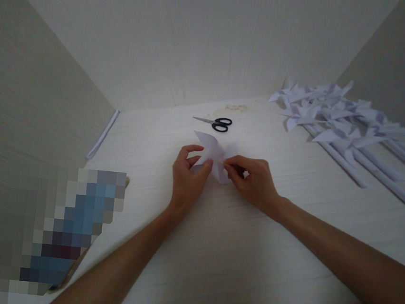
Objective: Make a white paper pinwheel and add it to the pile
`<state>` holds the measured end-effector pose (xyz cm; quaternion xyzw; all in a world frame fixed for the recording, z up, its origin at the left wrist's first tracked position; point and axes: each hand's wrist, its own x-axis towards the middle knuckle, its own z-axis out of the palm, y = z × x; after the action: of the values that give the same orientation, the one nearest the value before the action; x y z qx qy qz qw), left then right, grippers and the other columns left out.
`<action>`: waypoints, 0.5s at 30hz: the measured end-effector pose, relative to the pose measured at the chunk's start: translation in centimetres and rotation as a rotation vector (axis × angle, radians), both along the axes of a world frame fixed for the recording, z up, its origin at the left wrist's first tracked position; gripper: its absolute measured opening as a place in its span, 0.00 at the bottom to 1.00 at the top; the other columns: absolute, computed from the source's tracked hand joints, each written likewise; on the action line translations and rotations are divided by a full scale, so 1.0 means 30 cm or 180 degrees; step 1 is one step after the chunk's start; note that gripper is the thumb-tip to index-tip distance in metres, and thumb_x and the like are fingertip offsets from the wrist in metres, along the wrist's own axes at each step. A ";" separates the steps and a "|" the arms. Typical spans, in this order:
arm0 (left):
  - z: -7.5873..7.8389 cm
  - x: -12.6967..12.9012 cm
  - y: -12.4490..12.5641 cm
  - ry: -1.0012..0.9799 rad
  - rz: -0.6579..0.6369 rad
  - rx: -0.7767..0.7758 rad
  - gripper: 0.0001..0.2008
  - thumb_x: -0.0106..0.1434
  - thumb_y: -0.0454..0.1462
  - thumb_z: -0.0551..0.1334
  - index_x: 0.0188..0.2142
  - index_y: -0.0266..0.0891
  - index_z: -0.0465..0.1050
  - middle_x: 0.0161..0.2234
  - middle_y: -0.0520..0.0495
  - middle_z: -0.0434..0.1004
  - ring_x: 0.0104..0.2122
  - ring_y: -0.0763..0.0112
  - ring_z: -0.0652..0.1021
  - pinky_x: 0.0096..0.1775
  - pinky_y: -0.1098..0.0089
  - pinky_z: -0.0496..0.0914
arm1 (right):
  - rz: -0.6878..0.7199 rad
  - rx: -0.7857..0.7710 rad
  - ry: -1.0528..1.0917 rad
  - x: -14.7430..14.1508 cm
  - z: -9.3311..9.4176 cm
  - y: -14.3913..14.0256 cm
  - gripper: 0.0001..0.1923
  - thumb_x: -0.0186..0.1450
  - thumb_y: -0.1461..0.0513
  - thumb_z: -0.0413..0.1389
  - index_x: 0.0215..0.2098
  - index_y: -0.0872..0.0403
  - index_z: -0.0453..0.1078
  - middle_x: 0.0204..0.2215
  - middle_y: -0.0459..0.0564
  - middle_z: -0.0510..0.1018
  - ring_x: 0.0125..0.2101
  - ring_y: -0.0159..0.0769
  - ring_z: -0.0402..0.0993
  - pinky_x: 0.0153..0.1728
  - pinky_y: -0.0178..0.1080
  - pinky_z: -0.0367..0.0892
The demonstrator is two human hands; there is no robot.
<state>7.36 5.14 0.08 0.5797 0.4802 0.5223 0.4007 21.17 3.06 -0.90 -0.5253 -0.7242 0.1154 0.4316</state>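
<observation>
Left hand [190, 174]: is pinching the paper pinwheel [213, 148], thumb over half-curled fingers.
Right hand [256, 178]: is gripping a thin stick [222, 163], fingertips closed.
Paper pinwheel: is sitting between both hands, near the scissors [221, 123].
Tear risk: off-centre stick pressure could be causing it.

Inscriptions: none legible on any item, whether text, label, brand, number or sign. Scissors [215, 122], black-handled: no maker's name or mark readable on blades or grips; white paper pinwheel [213, 148] at centre and pile of pinwheels [338, 113] at right: no print or lettering that can be read on the visible sheets. Blocked-out object [86, 222] at left: surface masked by coarse coloured squares, so whether it bears any wording or figures cannot be told.
</observation>
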 end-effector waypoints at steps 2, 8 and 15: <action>-0.005 -0.002 0.004 0.0018 0.0031 0.0012 0.13 0.48 0.31 0.61 0.35 0.37 0.64 0.23 0.54 0.74 0.19 0.77 0.74 0.20 0.79 0.65 | -0.0014 0.0017 -0.0004 0.000 -0.002 0.000 0.08 0.58 0.66 0.51 0.25 0.59 0.71 0.16 0.45 0.73 0.17 0.26 0.66 0.21 0.30 0.59; -0.007 -0.002 0.006 -0.0140 -0.0080 -0.0101 0.15 0.47 0.31 0.62 0.36 0.37 0.63 0.23 0.54 0.74 0.20 0.76 0.75 0.21 0.79 0.67 | -0.0021 0.0052 -0.0048 0.004 -0.003 -0.006 0.08 0.58 0.66 0.51 0.26 0.59 0.71 0.16 0.46 0.73 0.17 0.27 0.66 0.21 0.30 0.59; 0.002 0.001 0.001 -0.0174 -0.0114 -0.0175 0.16 0.46 0.29 0.61 0.36 0.37 0.62 0.22 0.55 0.74 0.23 0.74 0.76 0.24 0.77 0.70 | -0.0017 0.0055 -0.0045 0.004 -0.004 -0.001 0.07 0.58 0.66 0.51 0.26 0.59 0.71 0.16 0.45 0.73 0.16 0.26 0.66 0.21 0.29 0.58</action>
<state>7.40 5.18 0.13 0.5625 0.4728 0.5173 0.4387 21.28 3.02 -1.01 -0.5244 -0.7267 0.1043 0.4313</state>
